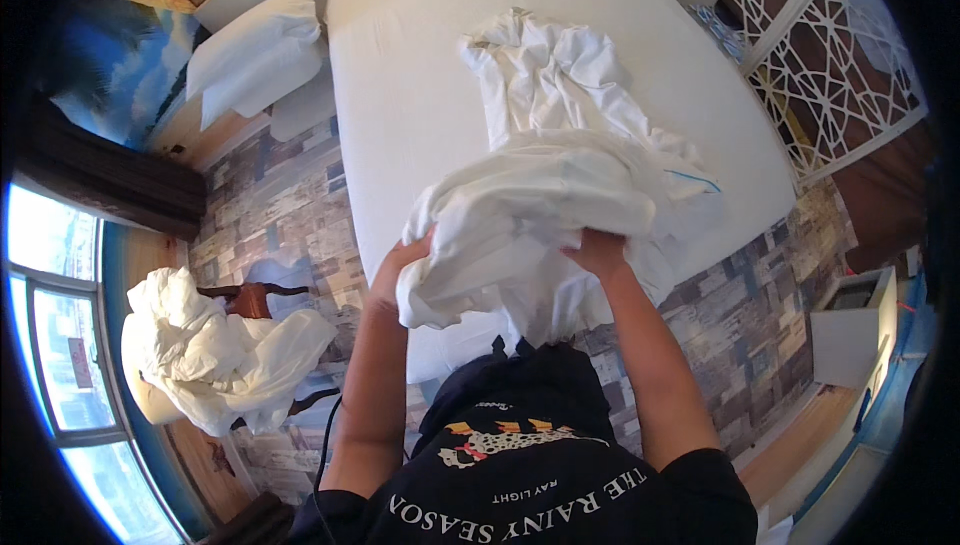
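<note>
A large white cloth, likely a duvet cover or sheet (540,185), is bunched up in front of me over the near part of the bed. My left hand (405,253) grips its left edge, the fingers partly hidden in the folds. On the right, my right hand (600,252) is closed on the cloth's near side, its fingertips covered by fabric. Part of the cloth trails in crumpled folds toward the middle of the bed (400,75), which has a smooth white bottom sheet. A short blue line shows along the cloth's right part.
White pillows (255,55) are stacked left of the bed's head. A crumpled white duvet (215,350) lies over a wooden chair (255,300) by the window. At right stand a white lattice screen (830,65) and a white open box or cabinet (855,330). Patterned plank flooring surrounds the bed.
</note>
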### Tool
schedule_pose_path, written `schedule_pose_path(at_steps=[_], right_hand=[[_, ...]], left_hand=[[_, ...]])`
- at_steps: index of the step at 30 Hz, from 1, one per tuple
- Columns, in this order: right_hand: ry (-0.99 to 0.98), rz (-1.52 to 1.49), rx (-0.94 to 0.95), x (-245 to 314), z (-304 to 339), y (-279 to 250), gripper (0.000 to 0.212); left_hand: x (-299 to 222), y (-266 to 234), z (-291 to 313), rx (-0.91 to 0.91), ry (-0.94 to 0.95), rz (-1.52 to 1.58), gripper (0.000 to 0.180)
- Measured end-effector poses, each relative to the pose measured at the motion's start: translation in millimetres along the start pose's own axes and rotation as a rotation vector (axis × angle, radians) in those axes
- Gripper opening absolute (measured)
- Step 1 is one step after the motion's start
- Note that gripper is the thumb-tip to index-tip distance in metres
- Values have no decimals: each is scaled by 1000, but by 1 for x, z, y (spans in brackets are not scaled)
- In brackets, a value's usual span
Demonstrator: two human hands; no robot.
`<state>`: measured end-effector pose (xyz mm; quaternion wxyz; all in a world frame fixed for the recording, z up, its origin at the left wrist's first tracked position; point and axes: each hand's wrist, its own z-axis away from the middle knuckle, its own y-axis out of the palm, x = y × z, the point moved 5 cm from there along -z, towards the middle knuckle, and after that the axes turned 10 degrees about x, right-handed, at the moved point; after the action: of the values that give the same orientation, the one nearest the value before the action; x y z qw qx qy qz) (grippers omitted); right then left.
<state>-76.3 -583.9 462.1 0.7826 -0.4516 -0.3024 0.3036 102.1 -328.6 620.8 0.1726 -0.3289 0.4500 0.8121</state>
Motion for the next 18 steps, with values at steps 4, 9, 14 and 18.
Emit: schedule_pose_path(at_steps=[4,9,14,18], right_hand=[[1,-151,142,-15,14,77,86],[6,-552,-103,-27,-10,119,63],[478,-1887,448,54,1,40,47],[44,-2220,323,83,-23,64,55]], left_hand=[[5,16,-21,105,-66,47,49],[24,14,-40,297,-269,43,62],[42,50,-46,309,-317,-48,63],[48,59,-65,335,-323,-27,64]])
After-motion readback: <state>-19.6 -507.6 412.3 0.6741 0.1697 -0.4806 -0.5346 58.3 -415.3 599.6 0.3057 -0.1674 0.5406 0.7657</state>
